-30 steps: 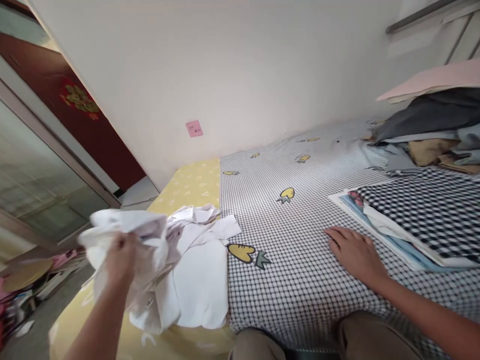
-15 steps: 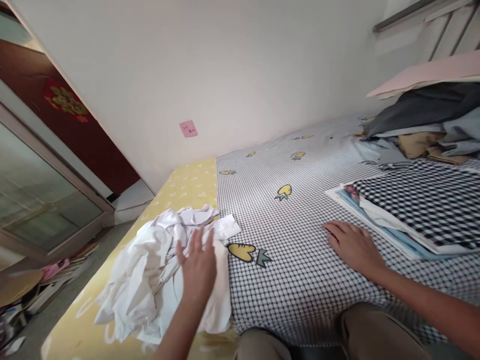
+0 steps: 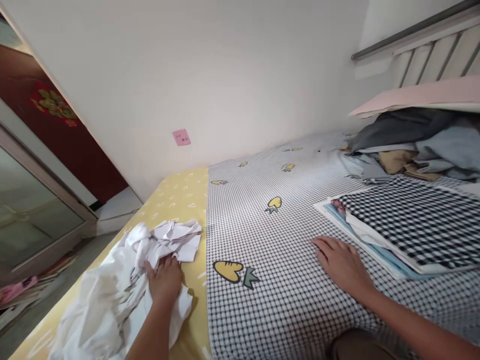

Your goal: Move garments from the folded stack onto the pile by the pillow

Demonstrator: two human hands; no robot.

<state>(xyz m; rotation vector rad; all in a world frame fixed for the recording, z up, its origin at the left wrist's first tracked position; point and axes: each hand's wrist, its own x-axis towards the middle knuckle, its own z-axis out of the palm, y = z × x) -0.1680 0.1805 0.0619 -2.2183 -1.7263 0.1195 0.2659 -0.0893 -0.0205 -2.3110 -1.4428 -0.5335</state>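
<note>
My left hand (image 3: pixel 165 280) is on a crumpled heap of white clothes (image 3: pixel 101 305) at the left. Its fingers curl into the fabric, with the fingertips partly hidden by a fold. White cloth lies on both sides of the wrist. My right hand (image 3: pixel 343 265) rests palm down on the black-and-white checked sheet (image 3: pixel 281 280), fingers stretched out and holding nothing. Just beyond it lies a folded stack with a black-and-white gingham cloth (image 3: pixel 416 215) on top and white and light blue layers beneath.
Under the white heap is a yellow patterned sheet (image 3: pixel 183 190). Grey, dark and brown clothes (image 3: pixel 408 135) are piled at the back right beneath a pink sheet-like piece (image 3: pixel 420 95). A wall with a pink note (image 3: pixel 181 137) stands behind; a glass-paned door (image 3: pixel 33 200) is at left.
My left hand has come down onto the white clothes, and the heap has shifted left, off the checked sheet's edge. My right hand stays in place on the sheet. The view has turned slightly.
</note>
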